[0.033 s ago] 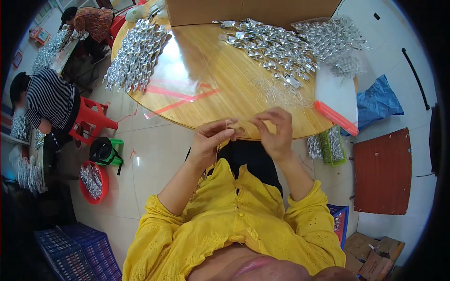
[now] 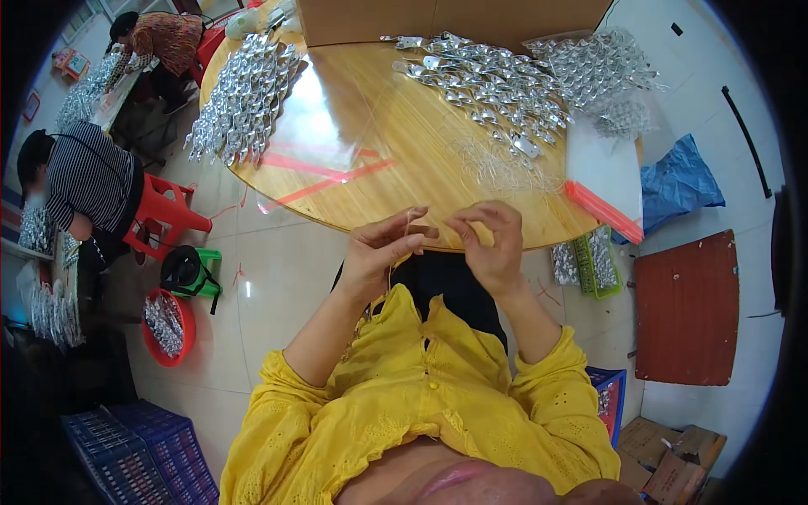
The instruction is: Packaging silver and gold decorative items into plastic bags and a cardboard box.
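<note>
a round wooden table (image 2: 396,181) bears silver packet heaps (image 2: 244,101), clear film (image 2: 328,126) and a cardboard box (image 2: 454,18).

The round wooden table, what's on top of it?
On the table: silver pieces, more, clear sheet, cardboard box. What lies under the heaps is hidden.

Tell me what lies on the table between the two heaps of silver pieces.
In the head view, between the left heap and the right heap the wooden table shows only a clear plastic sheet with red tape strips.
</note>
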A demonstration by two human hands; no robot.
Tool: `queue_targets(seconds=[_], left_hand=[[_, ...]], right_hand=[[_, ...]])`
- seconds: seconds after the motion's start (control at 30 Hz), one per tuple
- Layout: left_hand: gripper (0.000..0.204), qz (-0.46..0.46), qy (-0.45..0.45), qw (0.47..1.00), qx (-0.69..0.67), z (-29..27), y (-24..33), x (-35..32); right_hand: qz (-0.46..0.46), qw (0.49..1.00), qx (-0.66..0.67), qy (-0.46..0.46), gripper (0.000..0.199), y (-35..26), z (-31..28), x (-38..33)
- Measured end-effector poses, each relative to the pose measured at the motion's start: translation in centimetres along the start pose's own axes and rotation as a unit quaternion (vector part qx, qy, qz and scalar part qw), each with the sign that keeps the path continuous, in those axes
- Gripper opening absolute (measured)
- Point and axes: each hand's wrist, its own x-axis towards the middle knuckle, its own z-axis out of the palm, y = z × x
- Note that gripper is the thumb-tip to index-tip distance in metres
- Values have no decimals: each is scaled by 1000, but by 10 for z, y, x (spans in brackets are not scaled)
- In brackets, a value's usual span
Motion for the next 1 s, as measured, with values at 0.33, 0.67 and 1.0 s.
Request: queue_targets(seconds=[0.33, 0.67, 1.0], left_hand=[[16, 156, -14, 938, 310, 6, -18, -4], [11, 10, -41, 999, 0, 8, -11, -1], [14, -165, -58, 984, 18, -4, -3, -1]], right_hand=[[84, 957, 278, 12, 34, -35, 7, -3], [78, 992, 85, -45, 19, -21, -5, -11], [52, 983, 88, -151, 30, -18, -4, -17]])
